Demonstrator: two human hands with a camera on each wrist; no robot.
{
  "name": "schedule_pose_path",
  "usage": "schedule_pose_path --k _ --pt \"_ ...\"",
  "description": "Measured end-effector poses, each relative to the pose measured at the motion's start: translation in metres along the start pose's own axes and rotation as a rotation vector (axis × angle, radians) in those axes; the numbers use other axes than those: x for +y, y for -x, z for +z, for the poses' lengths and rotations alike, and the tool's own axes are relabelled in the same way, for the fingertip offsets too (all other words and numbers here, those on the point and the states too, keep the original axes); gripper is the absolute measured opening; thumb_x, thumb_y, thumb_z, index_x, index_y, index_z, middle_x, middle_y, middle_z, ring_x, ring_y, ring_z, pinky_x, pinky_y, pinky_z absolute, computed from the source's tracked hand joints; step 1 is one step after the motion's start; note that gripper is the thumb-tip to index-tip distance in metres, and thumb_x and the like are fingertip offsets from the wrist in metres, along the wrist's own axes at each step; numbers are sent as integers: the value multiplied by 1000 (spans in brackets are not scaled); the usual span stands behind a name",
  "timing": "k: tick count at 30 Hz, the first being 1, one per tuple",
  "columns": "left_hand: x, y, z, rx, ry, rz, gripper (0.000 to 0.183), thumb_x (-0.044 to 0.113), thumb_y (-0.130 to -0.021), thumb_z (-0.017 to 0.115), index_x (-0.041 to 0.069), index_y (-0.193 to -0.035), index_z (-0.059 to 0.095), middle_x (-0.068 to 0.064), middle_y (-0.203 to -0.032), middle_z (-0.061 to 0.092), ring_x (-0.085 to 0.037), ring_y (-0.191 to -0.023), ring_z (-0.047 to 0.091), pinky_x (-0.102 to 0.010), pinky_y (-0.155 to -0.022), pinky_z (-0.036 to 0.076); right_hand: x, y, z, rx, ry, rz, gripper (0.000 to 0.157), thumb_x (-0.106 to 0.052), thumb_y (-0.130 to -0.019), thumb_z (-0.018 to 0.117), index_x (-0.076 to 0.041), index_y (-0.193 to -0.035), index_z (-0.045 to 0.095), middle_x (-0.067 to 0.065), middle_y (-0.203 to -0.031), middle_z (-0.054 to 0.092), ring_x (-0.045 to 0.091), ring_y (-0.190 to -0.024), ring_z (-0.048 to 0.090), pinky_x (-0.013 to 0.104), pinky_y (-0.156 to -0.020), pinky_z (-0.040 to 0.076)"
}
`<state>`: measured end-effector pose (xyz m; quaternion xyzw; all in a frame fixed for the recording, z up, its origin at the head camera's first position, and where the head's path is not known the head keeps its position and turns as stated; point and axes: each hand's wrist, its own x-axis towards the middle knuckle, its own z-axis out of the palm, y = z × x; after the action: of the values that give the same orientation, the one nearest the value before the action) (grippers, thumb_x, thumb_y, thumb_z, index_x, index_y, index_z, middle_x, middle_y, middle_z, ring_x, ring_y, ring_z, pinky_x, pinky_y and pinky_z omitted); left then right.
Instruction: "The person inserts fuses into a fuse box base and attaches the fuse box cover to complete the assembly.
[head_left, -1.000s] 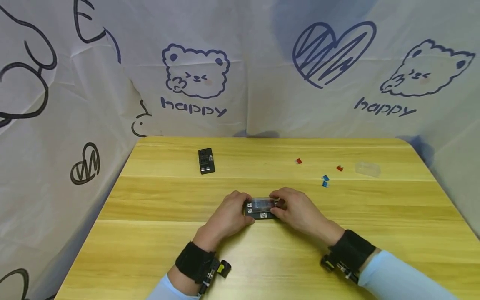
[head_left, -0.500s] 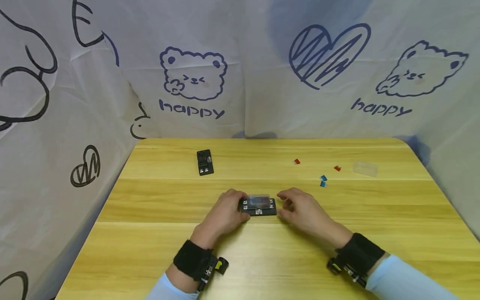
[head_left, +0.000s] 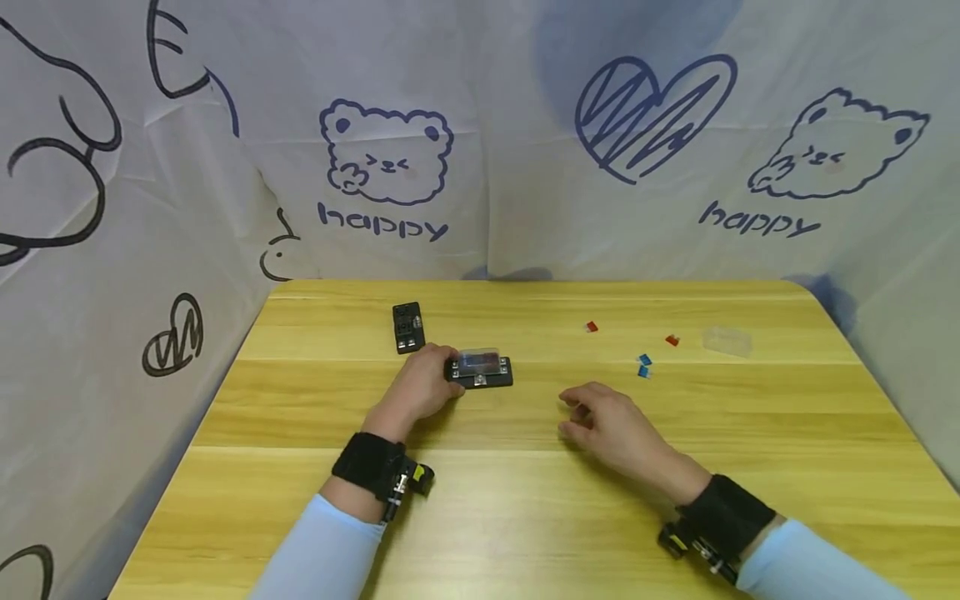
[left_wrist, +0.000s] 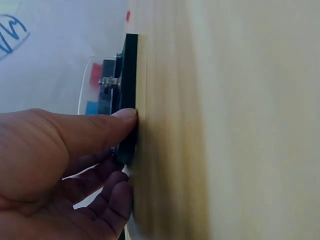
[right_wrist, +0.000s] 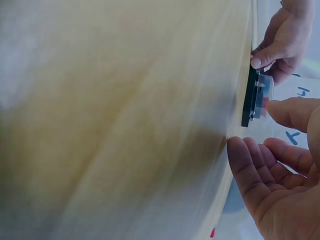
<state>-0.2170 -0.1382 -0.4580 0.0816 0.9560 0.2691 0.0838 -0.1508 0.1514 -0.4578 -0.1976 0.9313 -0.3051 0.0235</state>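
Note:
My left hand (head_left: 422,382) pinches the left end of a black fuse block (head_left: 495,382) between thumb and fingers. A clear cover (head_left: 478,361) sits on top of the block, with red and blue fuses showing through it. In the left wrist view the thumb lies along the side of the fuse block's black base (left_wrist: 130,65). Metal screw terminals (head_left: 480,380) stand out on its base. My right hand (head_left: 615,425) is apart from the block, to its right, with loosely bent fingers and nothing between them; the right wrist view shows the palm (right_wrist: 295,210).
A second black fuse block (head_left: 408,327), uncovered, lies just behind my left hand. At the back right lie two red fuses, one of them (head_left: 592,327) further left, two blue fuses (head_left: 644,361) and a loose clear cover (head_left: 727,341). A drawn-on white cloth (head_left: 525,167) hangs behind the table.
My right hand has let go of the fuse block and drawn off to the right. The left hand has carried the block leftward and back, near the second block.

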Motion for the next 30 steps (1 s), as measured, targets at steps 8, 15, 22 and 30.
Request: schedule_pose_path --k 8,15,22,30 --pt "-7 -16 -4 34 -24 -26 57 14 -85 72 6 -137 51 -17 -138 51 -31 -124 47 -45 -105 40 2 1 2 14 -5 -26 37 -20 -85 73 -5 -117 64 5 -101 64 13 -84 59 33 -70 52" --pt "-3 -18 1 60 -23 -41 59 12 -86 71 5 -140 48 -17 -139 50 -31 -125 47 -45 -105 40 1 1 1 9 -1 -9 36 -22 -85 73 -6 -117 64 5 -99 64 12 -83 58 34 -71 52" --pt "-2 -18 3 71 -14 -49 58 11 -86 70 4 -139 49 -18 -137 50 -28 -120 49 -44 -102 42 1 0 1 2 0 -4 37 -22 -86 72 -6 -117 64 4 -99 64 12 -84 58 33 -71 51" --pt "-4 -11 0 63 -10 -41 60 0 -83 60 0 -141 44 -22 -141 46 -32 -128 44 -44 -106 39 2 0 1 -2 -7 -1 36 -22 -86 72 -6 -117 64 4 -98 63 11 -82 57 33 -70 51"
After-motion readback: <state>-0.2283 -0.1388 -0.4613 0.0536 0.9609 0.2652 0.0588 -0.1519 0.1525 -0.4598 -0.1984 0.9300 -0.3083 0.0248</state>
